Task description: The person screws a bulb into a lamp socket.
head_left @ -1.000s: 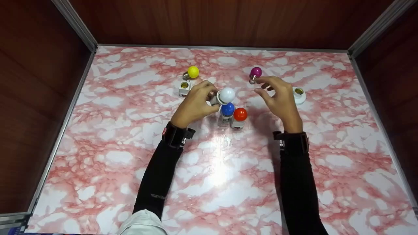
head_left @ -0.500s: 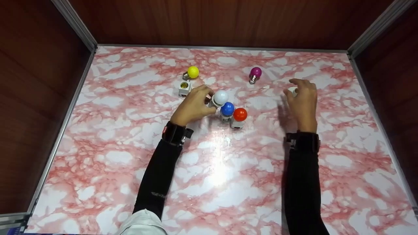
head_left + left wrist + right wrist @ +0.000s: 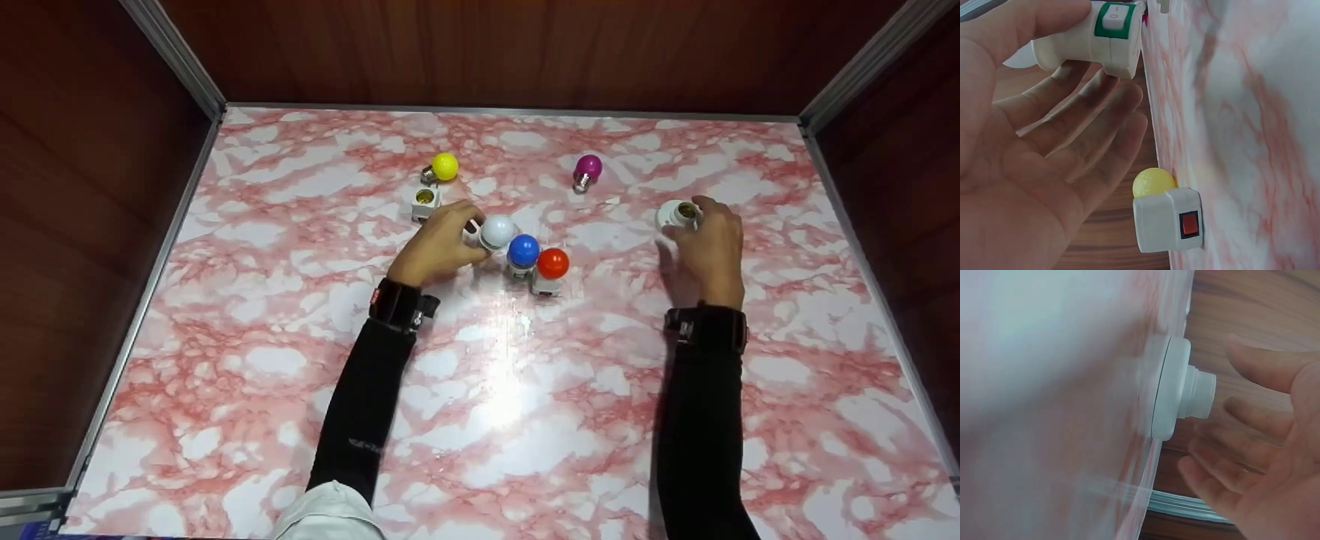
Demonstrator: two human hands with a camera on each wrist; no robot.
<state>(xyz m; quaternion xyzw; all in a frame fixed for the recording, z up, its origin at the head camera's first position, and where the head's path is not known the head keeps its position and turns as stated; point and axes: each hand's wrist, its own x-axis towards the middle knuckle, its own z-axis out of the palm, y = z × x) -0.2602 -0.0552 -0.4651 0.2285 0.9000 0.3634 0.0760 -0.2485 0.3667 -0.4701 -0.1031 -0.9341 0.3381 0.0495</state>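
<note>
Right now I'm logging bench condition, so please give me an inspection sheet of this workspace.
Surface: red-white marbled tabletop.
Job's things: white bulb in holder; blue bulb, red bulb on white bases; yellow bulb, purple bulb lying loose; square socket, round socket without bulbs.
Clutter: unclear blue item beyond near-left corner.
Hands: left hand grips the white bulb's holder; right hand beside round socket, holding nothing.
Cables: nothing seen.
Surroundings: wood-grain panels, metal frame.

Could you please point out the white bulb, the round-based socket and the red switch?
White bulb [image 3: 496,231], head view: middle of its globe.
Round-based socket [image 3: 1172,388], right wrist view: edge of its round base.
Red switch [image 3: 1189,223], left wrist view: middle of its rocker.
</note>
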